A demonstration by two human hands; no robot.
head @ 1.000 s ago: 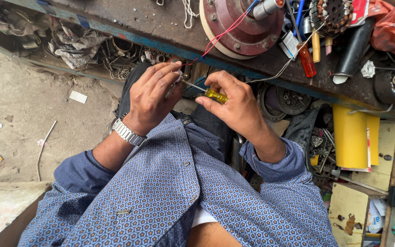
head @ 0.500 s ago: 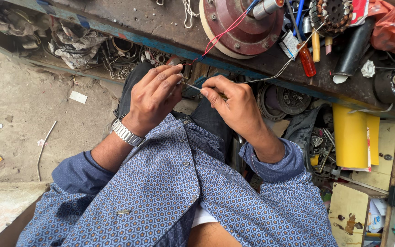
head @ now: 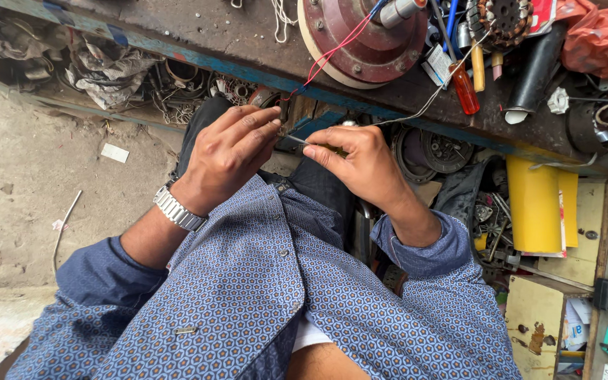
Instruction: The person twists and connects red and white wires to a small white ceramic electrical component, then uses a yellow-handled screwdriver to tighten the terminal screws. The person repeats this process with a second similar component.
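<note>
My right hand (head: 360, 162) is closed around a small yellow-handled screwdriver (head: 316, 144); only its thin metal shaft and a sliver of yellow show past the fingers. The shaft points left toward my left hand (head: 230, 151), whose fingertips pinch something small at the edge of the dark workbench (head: 248, 42). What the left fingers hold is hidden. A red wire (head: 332, 53) runs from that spot up to a round reddish motor housing (head: 364, 35) on the bench. A metal watch sits on my left wrist.
The bench carries a red-handled screwdriver (head: 464, 88), a black tube (head: 533, 70), a wound stator (head: 501, 17) and a red bag (head: 603, 35). Yellow rolled sheet (head: 533, 204) stands at right. Scrap windings and rags (head: 100, 67) lie under the bench beside the dusty floor.
My right hand has closed further over the screwdriver, hiding most of its yellow handle, and shifted slightly toward the left hand. The left hand stays at the bench edge.
</note>
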